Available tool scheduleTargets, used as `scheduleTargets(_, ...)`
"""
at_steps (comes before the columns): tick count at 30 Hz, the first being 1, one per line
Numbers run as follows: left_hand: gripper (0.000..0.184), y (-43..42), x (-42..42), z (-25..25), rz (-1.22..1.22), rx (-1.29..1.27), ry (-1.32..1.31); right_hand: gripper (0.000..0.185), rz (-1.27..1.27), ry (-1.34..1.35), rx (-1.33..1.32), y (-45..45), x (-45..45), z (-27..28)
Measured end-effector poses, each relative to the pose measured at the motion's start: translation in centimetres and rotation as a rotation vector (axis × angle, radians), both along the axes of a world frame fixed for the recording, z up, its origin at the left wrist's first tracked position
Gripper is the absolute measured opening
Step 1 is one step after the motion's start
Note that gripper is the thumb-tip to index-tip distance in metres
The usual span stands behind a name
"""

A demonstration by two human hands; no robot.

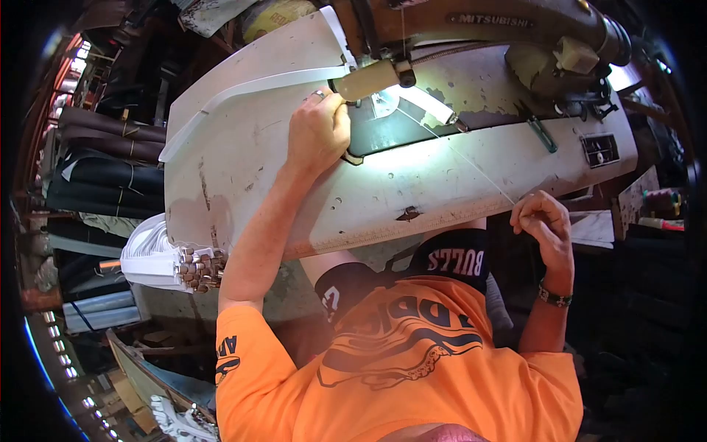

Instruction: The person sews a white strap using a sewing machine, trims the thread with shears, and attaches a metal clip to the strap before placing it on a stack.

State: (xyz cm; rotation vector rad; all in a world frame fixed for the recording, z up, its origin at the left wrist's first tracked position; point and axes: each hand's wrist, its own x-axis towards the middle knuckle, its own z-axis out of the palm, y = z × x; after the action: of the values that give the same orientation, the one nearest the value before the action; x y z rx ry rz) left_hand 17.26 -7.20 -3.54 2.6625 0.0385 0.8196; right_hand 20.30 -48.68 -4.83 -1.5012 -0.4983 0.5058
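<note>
Beside the working end of a brown metal sewing machine lettered MITSUBISHI, my head camera shows me the left hand, fingers curled, a ring on one of them. Its fingertips are partly hidden near a yellowish rounded block just beyond, so I cannot tell from here whether they are pinched together or apart. A long, flat white strip curves across the pale, scuffed desk from the left of that hand and runs in close by its fingertips. Nearer than the left hand, and left of its forearm, I see a thick bundle of white strips with brown ends.

The right hand is just off the near edge of the desk, thumb and fingertips together on a thin white thread. The thread runs straight from there to the brightly lit patch right of the left hand. Beyond the right hand, on the desk, I make out a slim green-handled tool.
</note>
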Motion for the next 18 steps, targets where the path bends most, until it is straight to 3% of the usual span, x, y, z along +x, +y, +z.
scheduleTargets(6,0.021,0.1,0.7,-1.0,-0.096,0.129,0.053,0.003,0.026,0.017,0.018,0.1,0.4,0.2)
scheduleTargets(10,0.027,2.1,1.6,1.2,0.045,0.085,0.210,0.003,-0.001,-0.005,-0.177,-0.3,-0.1,2.4)
scheduleTargets(11,0.029,3.2,2.7,1.4,-0.027,0.119,0.162,0.005,-0.018,-0.022,-0.247,-0.2,-0.3,2.9)
scheduleTargets(13,0.036,6.0,5.7,1.5,-0.154,0.197,0.069,0.008,-0.055,-0.301,-0.408,0.6,0.4,3.6)
scheduleTargets(18,0.048,7.5,8.4,2.9,-0.183,0.116,0.325,0.022,-0.099,-0.874,-0.503,9.1,3.8,5.1)
